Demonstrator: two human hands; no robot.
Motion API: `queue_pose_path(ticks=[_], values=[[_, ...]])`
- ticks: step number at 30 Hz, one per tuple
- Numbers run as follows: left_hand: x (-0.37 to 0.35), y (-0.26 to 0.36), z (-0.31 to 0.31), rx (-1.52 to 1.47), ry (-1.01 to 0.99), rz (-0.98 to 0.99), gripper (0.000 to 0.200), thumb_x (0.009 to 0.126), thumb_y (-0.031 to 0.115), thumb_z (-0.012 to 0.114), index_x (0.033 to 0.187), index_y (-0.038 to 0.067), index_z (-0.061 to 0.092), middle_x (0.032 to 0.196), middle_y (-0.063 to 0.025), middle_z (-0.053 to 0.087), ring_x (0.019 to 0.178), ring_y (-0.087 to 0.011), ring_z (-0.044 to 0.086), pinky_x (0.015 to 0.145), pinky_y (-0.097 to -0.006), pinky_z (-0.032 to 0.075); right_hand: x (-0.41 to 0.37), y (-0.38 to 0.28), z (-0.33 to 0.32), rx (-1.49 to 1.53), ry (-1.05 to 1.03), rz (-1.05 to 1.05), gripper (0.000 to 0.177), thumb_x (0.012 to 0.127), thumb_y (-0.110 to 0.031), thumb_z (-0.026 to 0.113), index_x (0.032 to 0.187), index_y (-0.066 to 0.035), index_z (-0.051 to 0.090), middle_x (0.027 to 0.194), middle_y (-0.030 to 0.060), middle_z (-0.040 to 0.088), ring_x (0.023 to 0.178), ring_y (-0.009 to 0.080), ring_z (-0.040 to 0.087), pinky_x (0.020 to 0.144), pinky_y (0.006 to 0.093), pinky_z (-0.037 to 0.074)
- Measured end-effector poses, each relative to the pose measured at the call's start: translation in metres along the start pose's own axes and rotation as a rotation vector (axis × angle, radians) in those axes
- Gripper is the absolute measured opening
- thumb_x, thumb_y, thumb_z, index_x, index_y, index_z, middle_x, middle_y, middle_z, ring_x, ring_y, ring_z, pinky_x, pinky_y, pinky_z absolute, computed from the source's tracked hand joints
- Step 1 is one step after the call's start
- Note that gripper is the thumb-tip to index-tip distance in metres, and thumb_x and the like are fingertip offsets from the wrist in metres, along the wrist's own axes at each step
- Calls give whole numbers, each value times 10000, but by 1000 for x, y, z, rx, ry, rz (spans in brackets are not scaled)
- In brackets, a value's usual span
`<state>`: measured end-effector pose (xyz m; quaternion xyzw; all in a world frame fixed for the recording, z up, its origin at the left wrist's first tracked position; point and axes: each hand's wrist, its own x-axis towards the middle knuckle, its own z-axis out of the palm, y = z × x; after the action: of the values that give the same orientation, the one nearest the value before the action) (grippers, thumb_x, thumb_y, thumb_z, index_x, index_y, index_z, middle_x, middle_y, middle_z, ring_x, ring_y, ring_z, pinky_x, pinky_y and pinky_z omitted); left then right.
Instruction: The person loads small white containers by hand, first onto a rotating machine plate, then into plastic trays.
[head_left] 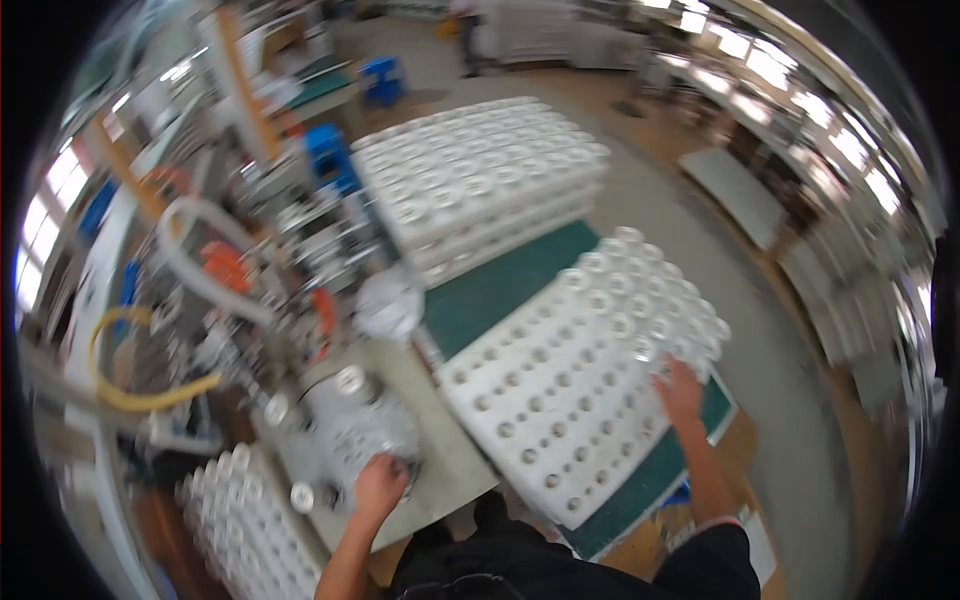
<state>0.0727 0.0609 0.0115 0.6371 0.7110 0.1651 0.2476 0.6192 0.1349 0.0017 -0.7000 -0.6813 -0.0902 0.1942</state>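
My left hand (pixel 380 486) rests at the front edge of a round grey metal fixture plate (pixel 345 425), its fingers curled; whatever lies under them is hidden. White round parts with metal centres stand around the plate, one of them a part at the back (pixel 351 380). Over the right side of a white foam tray with rows of holes (pixel 545 405) is my right hand (pixel 681 392). Its fingers are closed at a white round part (pixel 661 369) on the edge of the filled rows. Blur softens both sets of fingertips.
Stacked white trays full of round parts (pixel 480 170) stand at the back of the green table (pixel 505 275). Another filled tray (pixel 245 525) sits at lower left. Machinery with hoses (pixel 300 250) rises on the left. Blue stools (pixel 383 80) and a person (pixel 467 35) are farther off.
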Motion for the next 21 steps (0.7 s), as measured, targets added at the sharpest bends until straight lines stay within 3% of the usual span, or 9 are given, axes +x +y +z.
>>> queue_pose_path(ticks=[1,2,4,8,9,11,14,19,21], values=[[-2,5,0,-30,63,21,264,722,183,607,968,90,635,883,-110,618,819,-306,609,720,-404,493,3,3,-2,-60,11,39,534,807,-370,644,1247,-90,530,1129,142,586,1047,328,553,889,434,434],[-1,8,-1,-66,70,-75,324,721,179,611,1037,104,612,929,-107,609,831,-305,610,723,-406,494,13,-11,-21,136,-6,164,506,824,-322,633,1250,-72,527,1133,144,583,1049,343,544,908,428,424],[8,9,0,-116,145,-192,455,713,189,647,1157,131,563,1035,-119,592,837,-315,614,722,-415,494,21,-36,-40,252,154,95,464,838,-158,622,1264,-23,499,1128,166,564,1063,335,534,933,393,404],[23,23,-10,-53,207,-226,600,684,231,716,1241,159,505,1118,-116,558,886,-317,613,727,-427,502,29,-120,-32,627,-51,165,447,837,-131,598,1253,-5,496,1178,173,541,1140,299,490,981,380,362],[27,19,-6,-53,222,-241,600,684,231,716,1241,159,505,1118,-116,558,886,-317,613,727,-427,502,32,-144,-26,642,-119,14,465,815,-123,613,1251,-9,498,1187,175,538,1132,307,493,985,378,361],[30,-3,3,303,-66,-88,589,679,249,732,1224,170,522,1064,-107,560,929,-310,608,738,-424,513,34,-213,-21,718,-268,-65,467,792,-101,632,1235,-13,511,1178,182,541,1101,322,511,964,372,378],[-1,-19,-21,240,-46,-93,506,686,224,731,1146,150,534,1044,-112,547,907,-315,616,704,-408,531,18,-317,-5,924,-425,-170,471,784,-85,618,1239,-27,512,1086,151,553,1018,271,532,910,344,407],[-94,-52,-72,-52,282,-284,633,700,245,733,1291,258,507,1097,-107,555,905,-294,612,747,-396,502,-40,-465,38,1011,-719,-521,547,781,-281,684,1253,-80,493,1048,146,539,973,316,545,836,393,433],[-131,-81,-84,-62,363,-401,642,695,235,739,1292,236,503,1104,-110,553,918,-296,607,757,-394,500,-64,-518,48,936,-740,-680,559,781,-319,681,1258,-98,492,1056,141,541,983,319,543,843,401,428]])
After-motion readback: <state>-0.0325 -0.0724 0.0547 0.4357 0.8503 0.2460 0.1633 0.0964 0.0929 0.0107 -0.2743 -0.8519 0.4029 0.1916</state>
